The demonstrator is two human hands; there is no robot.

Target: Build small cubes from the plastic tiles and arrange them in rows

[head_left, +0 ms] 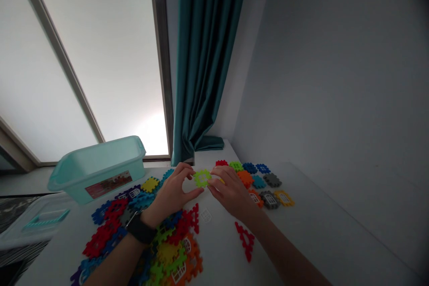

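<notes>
Between my two hands, above the white table, is a lime-green interlocking building tile (202, 178) with notched edges and an opening in its middle. My left hand (174, 190), with a dark watch on the wrist, pinches its left side between thumb and fingers. On the opposite edge, my right hand (231, 187) grips it the same way. A small yellow part shows by the right fingers, mostly hidden. Below my right hand lies a red triangular piece (246, 241). Under and around my left forearm spreads a pile of coloured tiles (167, 252).
Rows of tiles lie right of my hands, among them a grey tile (272, 180) and a yellow window tile (284, 198). A turquoise bin (100, 161) stands at the back left, its clear lid (36, 216) nearby. Behind hangs a teal curtain (208, 53); a wall rises on the right.
</notes>
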